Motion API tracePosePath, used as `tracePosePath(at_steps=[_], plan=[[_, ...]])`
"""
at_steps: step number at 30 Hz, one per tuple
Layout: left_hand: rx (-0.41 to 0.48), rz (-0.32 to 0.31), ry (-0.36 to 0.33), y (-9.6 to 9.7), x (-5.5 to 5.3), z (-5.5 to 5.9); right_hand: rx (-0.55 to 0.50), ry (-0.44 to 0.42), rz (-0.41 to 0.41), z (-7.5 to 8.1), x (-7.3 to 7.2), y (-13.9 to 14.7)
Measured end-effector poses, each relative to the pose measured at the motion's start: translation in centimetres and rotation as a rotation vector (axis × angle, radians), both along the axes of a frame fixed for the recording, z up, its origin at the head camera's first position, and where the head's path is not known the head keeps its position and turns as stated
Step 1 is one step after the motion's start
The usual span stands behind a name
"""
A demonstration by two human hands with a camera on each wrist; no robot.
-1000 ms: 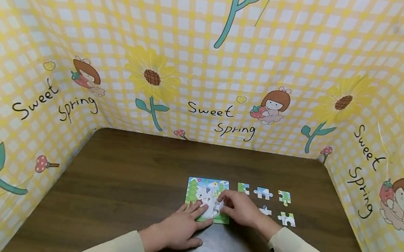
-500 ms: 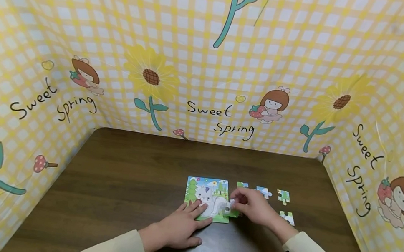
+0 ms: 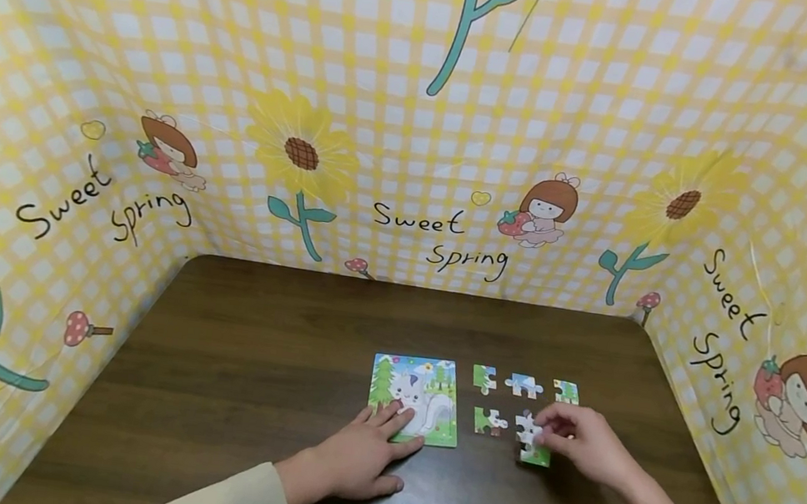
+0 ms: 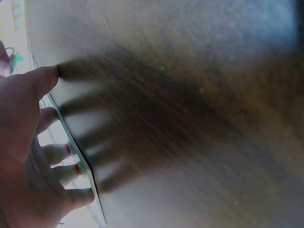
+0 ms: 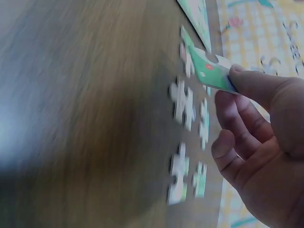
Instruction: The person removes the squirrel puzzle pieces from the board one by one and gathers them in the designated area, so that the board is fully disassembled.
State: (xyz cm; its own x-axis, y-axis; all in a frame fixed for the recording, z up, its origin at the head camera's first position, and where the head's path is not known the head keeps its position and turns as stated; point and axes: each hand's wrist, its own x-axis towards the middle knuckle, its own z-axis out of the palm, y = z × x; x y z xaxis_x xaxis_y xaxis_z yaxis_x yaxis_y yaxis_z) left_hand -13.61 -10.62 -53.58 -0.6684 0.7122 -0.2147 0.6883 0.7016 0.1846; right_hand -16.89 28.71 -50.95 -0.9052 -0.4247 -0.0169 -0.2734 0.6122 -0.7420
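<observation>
My left hand (image 3: 362,453) lies with spread fingers on the near left part of a square picture puzzle (image 3: 444,383), which shows a white squirrel-like animal among green trees. In the left wrist view, the fingertips press along the puzzle's thin edge (image 4: 76,148). To the right, my right hand (image 3: 591,445) pinches a jigsaw piece (image 5: 211,71) between thumb and fingers, tilted and above the table. That piece is green with white. Just below it, a white-and-grey jigsaw piece (image 3: 523,423) is partly covered. The right fingers hide some of the table there.
Loose jigsaw pieces lie right of the puzzle: a green one (image 3: 484,378), a blue-and-white one (image 3: 525,385), one partly behind the hand (image 3: 566,391), and a green-and-white one (image 3: 489,420). A checked yellow cloth (image 3: 415,161) walls the brown table (image 3: 272,337) at back and sides.
My right hand has moved right from the puzzle, carrying the pinched jigsaw piece over the loose pieces. The left hand stays on the puzzle.
</observation>
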Motion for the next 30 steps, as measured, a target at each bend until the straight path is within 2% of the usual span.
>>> tracePosePath(at_steps=[6,13,21,30], plan=[[-0.011,0.002,0.000,0.0,0.2,0.2,-0.023,-0.091,-0.011,-0.4,1.5,2.8],[-0.003,-0.007,0.003,0.0,0.1,-0.4,-0.033,-0.120,0.020,-0.9,2.8,4.7],[-0.009,0.000,0.016,0.2,-0.2,-0.5,0.016,-0.072,-0.002,-1.2,2.9,5.5],[-0.015,0.010,0.005,0.1,-0.2,-0.7,0.139,-0.013,-0.032,-1.8,2.5,5.2]])
